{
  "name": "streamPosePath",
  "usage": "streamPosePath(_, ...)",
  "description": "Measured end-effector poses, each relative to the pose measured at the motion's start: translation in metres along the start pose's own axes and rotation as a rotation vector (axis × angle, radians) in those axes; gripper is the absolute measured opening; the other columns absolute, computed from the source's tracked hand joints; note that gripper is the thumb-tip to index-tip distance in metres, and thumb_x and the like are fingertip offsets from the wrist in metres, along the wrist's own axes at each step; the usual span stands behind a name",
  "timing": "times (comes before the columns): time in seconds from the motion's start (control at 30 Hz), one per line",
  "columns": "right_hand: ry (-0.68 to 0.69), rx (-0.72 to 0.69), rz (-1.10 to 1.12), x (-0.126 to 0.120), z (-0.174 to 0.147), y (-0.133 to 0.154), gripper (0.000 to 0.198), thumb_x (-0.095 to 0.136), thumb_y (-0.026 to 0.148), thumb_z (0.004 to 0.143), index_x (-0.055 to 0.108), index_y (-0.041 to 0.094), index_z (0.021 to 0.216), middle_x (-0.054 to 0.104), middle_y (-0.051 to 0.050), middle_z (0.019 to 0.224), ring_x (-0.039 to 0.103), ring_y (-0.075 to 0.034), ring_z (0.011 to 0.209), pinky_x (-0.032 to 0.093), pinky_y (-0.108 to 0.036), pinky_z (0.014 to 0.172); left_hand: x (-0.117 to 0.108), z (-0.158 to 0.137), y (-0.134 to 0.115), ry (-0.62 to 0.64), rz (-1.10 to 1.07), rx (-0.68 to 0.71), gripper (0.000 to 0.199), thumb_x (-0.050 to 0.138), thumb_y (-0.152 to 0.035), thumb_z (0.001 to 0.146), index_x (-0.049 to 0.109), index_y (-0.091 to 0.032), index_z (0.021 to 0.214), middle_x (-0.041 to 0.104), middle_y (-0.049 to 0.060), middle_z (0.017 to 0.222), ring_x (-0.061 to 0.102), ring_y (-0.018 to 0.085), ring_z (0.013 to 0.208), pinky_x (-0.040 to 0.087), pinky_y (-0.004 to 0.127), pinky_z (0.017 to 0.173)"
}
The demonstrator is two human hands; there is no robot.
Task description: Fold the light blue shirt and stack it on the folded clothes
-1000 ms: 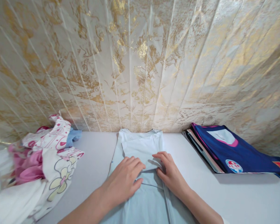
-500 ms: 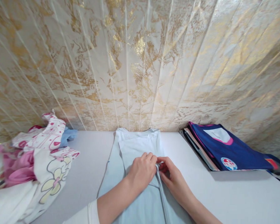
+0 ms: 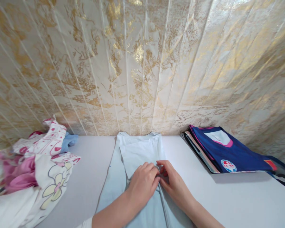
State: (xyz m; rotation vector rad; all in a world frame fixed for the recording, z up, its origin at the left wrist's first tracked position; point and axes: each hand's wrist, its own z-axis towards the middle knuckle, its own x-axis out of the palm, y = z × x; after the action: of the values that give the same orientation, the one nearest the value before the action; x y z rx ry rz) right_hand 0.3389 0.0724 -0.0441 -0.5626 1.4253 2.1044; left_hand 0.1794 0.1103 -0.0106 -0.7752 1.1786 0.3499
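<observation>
A pale blue shirt (image 3: 114, 177) lies lengthwise in front of me, its neckline at the far end by the wall. One side is folded inward over its middle, and a paler panel, seemingly a sleeve, lies across the upper part. My left hand (image 3: 143, 180) rests on the folded layer with its fingers curled at the fold's edge, closed on the cloth. Opposite it, my right hand (image 3: 172, 179) pinches the same edge between thumb and fingers. The fingertips of both hands nearly meet, and the cloth directly between them is partly hidden.
On the left is a loose heap of clothes (image 3: 53, 186), white, pink and printed. At the right stands a stack of folded garments (image 3: 228, 148), a dark blue one on top. White cloth covers the work surface (image 3: 247, 202). A gold-patterned wall covering (image 3: 137, 76) rises behind.
Both hands have shifted slightly down, staying on the shirt's folded edge. The strip of cloth edge that stood up between them now shows less. The view has shifted slightly.
</observation>
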Motion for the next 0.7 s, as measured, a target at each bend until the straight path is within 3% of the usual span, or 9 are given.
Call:
streamPosePath(0.13, 0.062, -0.042, -0.011, -0.013, 0.004, -0.002, 0.042, 0.043, 0.005, 0.078, 0.053, 0.023, 0.115, 0.063, -0.004, 0.099, 0.063, -0.018, 0.087, 0.053, -0.031, 0.079, 0.005, -0.015, -0.004, -0.001, -0.005, 0.044, 0.027, 0.062, -0.025, 0.09, 0.06, -0.02, 0.117, 0.058, 0.006, 0.125, 0.052, 0.026, 0.11, 0.045, 0.04, 0.093)
streamPosePath(0.23, 0.017, -0.115, -0.059, -0.024, 0.01, -0.003, 0.036, 0.038, 0.007, 0.086, 0.056, 0.023, 0.113, 0.062, -0.007, 0.107, 0.063, -0.019, 0.098, 0.052, -0.032, 0.086, 0.009, -0.023, -0.006, 0.023, 0.036, 0.081, 0.043, 0.06, -0.035, 0.092, 0.053, -0.017, 0.131, 0.053, 0.009, 0.137, 0.049, 0.029, 0.117, 0.042, 0.045, 0.098)
streamPosePath(0.33, -0.027, -0.158, -0.114, -0.024, 0.017, -0.006, 0.039, 0.035, 0.007, 0.089, 0.056, 0.023, 0.117, 0.061, -0.008, 0.117, 0.06, -0.02, 0.11, 0.05, -0.035, 0.094, 0.01, -0.025, -0.008, 0.038, 0.04, 0.077, 0.048, 0.058, -0.041, 0.094, 0.051, -0.016, 0.134, 0.052, 0.01, 0.139, 0.048, 0.031, 0.119, 0.041, 0.047, 0.099)
streamPosePath(0.53, 0.102, -0.177, -0.234, -0.006, 0.03, -0.017, 0.045, 0.039, 0.001, 0.081, 0.065, 0.018, 0.113, 0.063, -0.013, 0.123, 0.061, -0.022, 0.113, 0.05, -0.038, 0.097, 0.016, -0.024, -0.007, 0.061, 0.027, 0.076, 0.056, 0.055, -0.051, 0.093, 0.052, -0.015, 0.135, 0.048, 0.012, 0.144, 0.046, 0.032, 0.122, 0.037, 0.049, 0.103)
streamPosePath(0.7, 0.063, -0.143, -0.265, -0.016, 0.06, -0.043, 0.046, 0.037, 0.004, 0.085, 0.064, 0.021, 0.119, 0.064, -0.01, 0.127, 0.06, -0.02, 0.118, 0.048, -0.037, 0.1, 0.02, -0.024, -0.005, 0.118, 0.028, 0.089, 0.064, 0.053, -0.054, 0.092, 0.045, -0.015, 0.142, 0.036, 0.014, 0.153, 0.039, 0.035, 0.133, 0.032, 0.052, 0.107)
